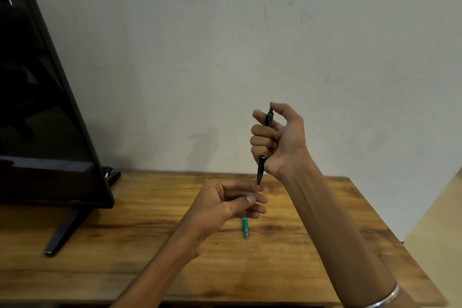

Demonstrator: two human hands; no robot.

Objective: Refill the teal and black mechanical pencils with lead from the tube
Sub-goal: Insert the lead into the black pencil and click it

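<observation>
Wooden table [140, 252] bears the teal pencil [245, 227], lying just under the loosely curled, empty-looking left hand [225, 204]. Above, the right hand [275, 140] fists the black pencil [261, 170] upright, tip down, thumb on its cap. Light, rigid and slick, it is probably best gripped mid-barrel; lead tube unseen.

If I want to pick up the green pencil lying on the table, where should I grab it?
Probably by the middle of the teal pencil, pinching its two long sides from above. It lies flat on the wooden table, tip toward you, so only the top and sides are free. Its far end is hidden under the left hand, so wait until that hand moves away.
</observation>
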